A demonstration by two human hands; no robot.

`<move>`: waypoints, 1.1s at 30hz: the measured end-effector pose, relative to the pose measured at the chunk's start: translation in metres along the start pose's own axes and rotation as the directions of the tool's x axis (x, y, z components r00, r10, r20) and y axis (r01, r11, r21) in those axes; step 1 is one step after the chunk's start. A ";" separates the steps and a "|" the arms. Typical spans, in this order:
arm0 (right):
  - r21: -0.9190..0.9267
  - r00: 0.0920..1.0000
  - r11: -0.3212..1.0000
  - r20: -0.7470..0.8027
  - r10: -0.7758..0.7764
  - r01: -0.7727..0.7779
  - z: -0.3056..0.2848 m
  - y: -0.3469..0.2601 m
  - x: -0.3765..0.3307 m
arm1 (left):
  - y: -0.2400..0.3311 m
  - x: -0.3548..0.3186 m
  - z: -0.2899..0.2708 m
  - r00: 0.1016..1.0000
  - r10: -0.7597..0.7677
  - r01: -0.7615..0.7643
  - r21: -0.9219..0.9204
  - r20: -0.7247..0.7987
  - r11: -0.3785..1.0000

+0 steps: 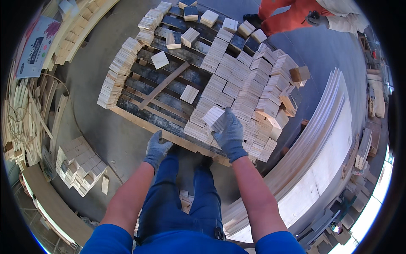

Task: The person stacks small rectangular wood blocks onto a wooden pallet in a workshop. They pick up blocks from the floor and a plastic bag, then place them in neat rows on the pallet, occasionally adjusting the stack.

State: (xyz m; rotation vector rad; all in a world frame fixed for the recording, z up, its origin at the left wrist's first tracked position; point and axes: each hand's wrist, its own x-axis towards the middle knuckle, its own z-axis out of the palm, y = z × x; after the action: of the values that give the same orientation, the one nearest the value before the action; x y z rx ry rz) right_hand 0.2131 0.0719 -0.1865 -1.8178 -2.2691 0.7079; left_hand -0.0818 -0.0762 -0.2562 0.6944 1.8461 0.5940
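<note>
Both my hands wear grey work gloves. My right hand [231,133] is closed on a pale wooden block [214,117], above a close-packed layer of similar blocks [224,86]. Beside the near edge of the wooden pallet [186,144], my left hand [157,149] holds nothing, its thumb raised and apart from the curved fingers. On the dark pallet slats lie a loose block [189,94], a square pale block [160,60] and a slanting wooden strip [165,84]. A stacked row of blocks [119,72] lines the pallet's left side.
At the upper right stands another person in orange trousers [281,19], with a dark-gloved hand [315,19]. Long boards [304,169] are stacked at right. A block pile [80,163] sits on the floor at left, near a cable [69,95] and timber strips [25,114].
</note>
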 end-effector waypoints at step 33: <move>0.160 0.901 0.894 -0.053 0.431 -0.418 0.060 0.046 0.040 | 0.061 0.247 0.139 0.947 0.320 -0.266 0.581 0.009 0.769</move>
State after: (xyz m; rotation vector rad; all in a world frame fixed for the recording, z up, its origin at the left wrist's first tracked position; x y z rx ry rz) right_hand 0.2193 0.1007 -0.2663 -2.2459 -1.7239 0.8116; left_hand -0.0155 0.1507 -0.4231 1.4050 2.0331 0.2464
